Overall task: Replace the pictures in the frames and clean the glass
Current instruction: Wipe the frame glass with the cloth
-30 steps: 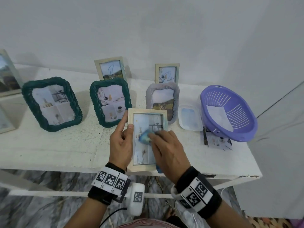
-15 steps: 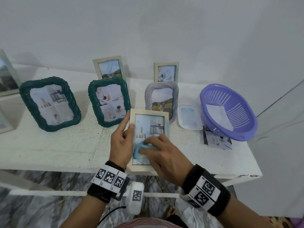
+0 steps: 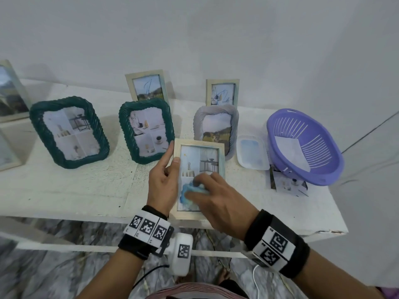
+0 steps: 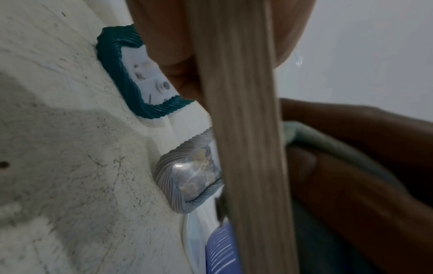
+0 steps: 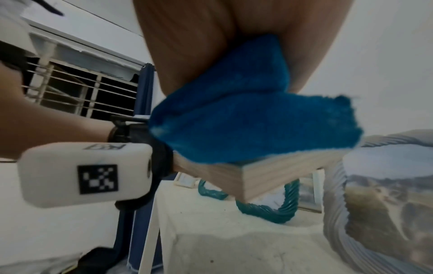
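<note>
Left hand [image 3: 163, 186] grips the wooden frame [image 3: 199, 143] at the worktop [image 3: 86, 190] front edge; right hand [image 3: 218, 203] presses a blue cloth [image 3: 186, 194] on its glass. Picture in; wiping midway, likely.

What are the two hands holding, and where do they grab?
The left hand grips the light wooden frame by its left edge. The right hand presses a bunched blue cloth under its fingers onto the glass.
</note>
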### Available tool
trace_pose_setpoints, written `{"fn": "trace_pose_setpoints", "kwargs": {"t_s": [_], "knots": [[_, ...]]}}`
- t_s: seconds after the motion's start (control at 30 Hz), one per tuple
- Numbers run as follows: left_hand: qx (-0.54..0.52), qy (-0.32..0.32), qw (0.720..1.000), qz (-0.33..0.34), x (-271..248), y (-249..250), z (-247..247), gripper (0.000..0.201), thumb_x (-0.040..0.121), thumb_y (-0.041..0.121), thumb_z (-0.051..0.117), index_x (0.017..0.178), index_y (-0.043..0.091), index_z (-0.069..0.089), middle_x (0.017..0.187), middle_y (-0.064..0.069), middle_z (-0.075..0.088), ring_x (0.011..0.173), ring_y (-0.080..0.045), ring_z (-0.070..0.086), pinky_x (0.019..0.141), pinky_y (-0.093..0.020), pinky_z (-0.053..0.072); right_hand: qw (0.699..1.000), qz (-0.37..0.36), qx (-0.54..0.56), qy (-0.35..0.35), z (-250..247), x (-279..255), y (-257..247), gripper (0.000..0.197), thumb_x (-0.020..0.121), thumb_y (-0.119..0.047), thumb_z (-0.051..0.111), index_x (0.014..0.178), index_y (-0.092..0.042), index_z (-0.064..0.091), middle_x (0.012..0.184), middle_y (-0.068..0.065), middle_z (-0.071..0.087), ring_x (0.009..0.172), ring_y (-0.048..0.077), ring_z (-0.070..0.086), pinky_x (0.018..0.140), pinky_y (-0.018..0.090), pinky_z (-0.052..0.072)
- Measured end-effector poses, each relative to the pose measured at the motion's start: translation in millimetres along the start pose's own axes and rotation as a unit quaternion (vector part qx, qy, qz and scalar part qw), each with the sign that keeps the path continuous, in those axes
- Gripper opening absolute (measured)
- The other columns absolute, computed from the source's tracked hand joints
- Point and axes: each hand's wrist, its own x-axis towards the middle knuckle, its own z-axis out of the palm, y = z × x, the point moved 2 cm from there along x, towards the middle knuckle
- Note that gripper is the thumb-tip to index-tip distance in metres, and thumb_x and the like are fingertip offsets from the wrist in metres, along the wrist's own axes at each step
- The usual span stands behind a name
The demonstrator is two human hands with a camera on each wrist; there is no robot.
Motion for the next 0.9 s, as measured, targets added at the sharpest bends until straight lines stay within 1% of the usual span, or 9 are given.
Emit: {"fn": "trace_pose_setpoints", "kwargs": {"t_s": [0.1,0.17,0.23,0.43,0.5,0.57,0.63,0.8,0.9], "knots": [[-0.019,0.011,1.0,-0.009,-3.0,-1.7,1.2,0.041,0.101,0.033,0.052,0.141,0.039,0.049,0.092,-0.003,0.056,0.082,-0.023,0.051,0.077,-0.043,0.047,0.999,-0.037,-0.009,-0.04,-2.4,-3.0,3.3,0.021,0.091,-0.014,0.056,0.108,-0.02,0.067,0.11,0.008,0.051,0.09,0.022,0.045,0.073,0.032,0.05],[-0.022,0.003,1.0,-0.009,-4.6,-3.4,4.1,0.044,0.098,0.039,0.053,0.142,0.043,0.047,0.099,-0.002,0.047,0.087,-0.022,0.047,0.078,-0.044,0.043,0.999,-0.011,-0.023,-0.021,-5.6,3.2,9.2,0.019,0.091,-0.014,0.056,0.105,-0.02,0.068,0.108,0.009,0.051,0.09,0.022,0.045,0.068,0.034,0.052],[-0.026,0.002,1.0,-0.004,-4.0,-3.1,6.5,0.042,0.102,0.03,0.05,0.143,0.038,0.047,0.1,-0.002,0.045,0.089,-0.02,0.045,0.078,-0.043,0.043,0.999,0.015,-0.034,0.004,-7.2,10.3,8.4,0.022,0.09,-0.01,0.051,0.103,-0.018,0.067,0.108,0.01,0.05,0.087,0.023,0.044,0.067,0.036,0.051],[-0.018,0.012,1.0,-0.017,-1.3,0.5,2.5,0.041,0.103,0.022,0.049,0.142,0.034,0.05,0.086,0.003,0.061,0.079,-0.019,0.054,0.076,-0.041,0.051,0.994,-0.069,-0.016,-0.08,-9.3,-1.7,-0.4,0.024,0.091,-0.016,0.057,0.111,-0.026,0.066,0.112,0.006,0.048,0.094,0.021,0.044,0.066,0.03,0.052],[-0.011,0.014,1.0,-0.006,-2.5,0.3,3.5,0.042,0.103,0.021,0.049,0.142,0.035,0.049,0.087,0.009,0.06,0.081,-0.016,0.052,0.077,-0.036,0.048,0.996,-0.05,-0.028,-0.066,-15.1,-0.2,10.3,0.024,0.089,-0.018,0.06,0.11,-0.026,0.068,0.113,0.008,0.05,0.097,0.023,0.046,0.066,0.031,0.053],[-0.006,0.008,1.0,0.007,-2.4,1.3,5.4,0.042,0.103,0.022,0.05,0.143,0.034,0.048,0.085,0.015,0.051,0.082,-0.015,0.047,0.079,-0.035,0.044,0.999,-0.003,-0.036,-0.026,-18.5,5.5,20.4,0.025,0.09,-0.018,0.051,0.107,-0.021,0.069,0.112,0.011,0.052,0.095,0.027,0.048,0.068,0.037,0.054],[-0.002,0.009,1.0,0.01,-0.1,0.6,5.6,0.042,0.102,0.024,0.05,0.144,0.031,0.048,0.087,0.014,0.042,0.087,-0.016,0.043,0.079,-0.038,0.04,0.999,0.02,-0.038,0.008,-18.4,9.4,19.9,0.033,0.091,-0.017,0.041,0.107,-0.018,0.069,0.109,0.013,0.053,0.092,0.028,0.049,0.07,0.04,0.053],[-0.002,0.007,1.0,-0.001,2.5,1.3,1.6,0.041,0.102,0.022,0.05,0.143,0.031,0.05,0.087,0.009,0.054,0.087,-0.018,0.046,0.078,-0.04,0.042,0.997,-0.054,0.021,-0.059,-15.4,-2.8,5.6,0.023,0.089,-0.015,0.061,0.108,-0.026,0.07,0.112,0.009,0.05,0.095,0.025,0.047,0.072,0.035,0.052],[0.001,0.008,1.0,0.009,-0.5,1.8,0.5,0.042,0.102,0.024,0.05,0.143,0.031,0.049,0.09,0.007,0.05,0.088,-0.018,0.044,0.078,-0.04,0.041,0.999,-0.018,-0.007,-0.044,-21.5,-3.7,22.8,0.022,0.089,-0.023,0.053,0.102,-0.024,0.071,0.113,0.01,0.05,0.095,0.025,0.047,0.068,0.038,0.053]]}}
